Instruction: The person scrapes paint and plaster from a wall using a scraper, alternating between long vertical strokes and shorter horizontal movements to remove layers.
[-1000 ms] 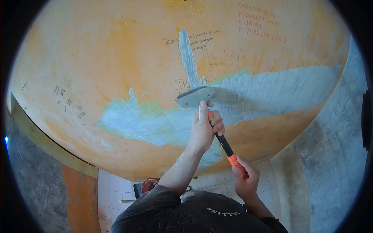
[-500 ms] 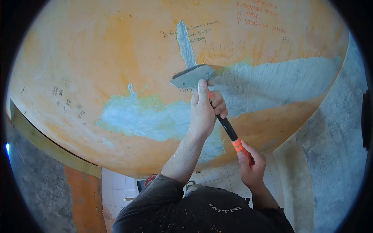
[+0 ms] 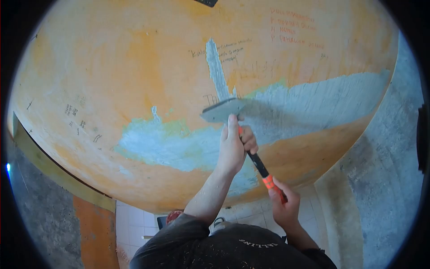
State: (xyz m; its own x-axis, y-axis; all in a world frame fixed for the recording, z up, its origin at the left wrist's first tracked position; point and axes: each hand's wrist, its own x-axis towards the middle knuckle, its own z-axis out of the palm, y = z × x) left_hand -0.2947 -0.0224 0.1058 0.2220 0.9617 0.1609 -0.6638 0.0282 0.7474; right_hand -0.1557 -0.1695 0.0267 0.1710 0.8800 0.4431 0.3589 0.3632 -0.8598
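Both my hands grip a long-handled scraper (image 3: 257, 162) with a wide grey blade head (image 3: 224, 110) and a black and orange handle. My left hand (image 3: 236, 142) is closed around the handle just below the head, its thumb lying up against the plate. Lower down, my right hand (image 3: 285, 205) is wrapped around the orange end grip. The blade edge is at the orange painted wall (image 3: 179, 80), at the foot of a narrow scraped grey strip (image 3: 216, 67). A broad bare pale-blue patch (image 3: 322, 101) stretches to the right.
Handwriting in red (image 3: 293, 29) and in black marks the upper wall. Another scraped patch (image 3: 152, 141) lies left of the blade. Below are a tiled floor (image 3: 134, 217) and an orange strip (image 3: 96, 228). Grey wall (image 3: 380, 175) stands at the right.
The scraper and both hands have moved down, with the blade a little lower on the wall. The whole view has also shifted, and a dark object shows at the top edge.
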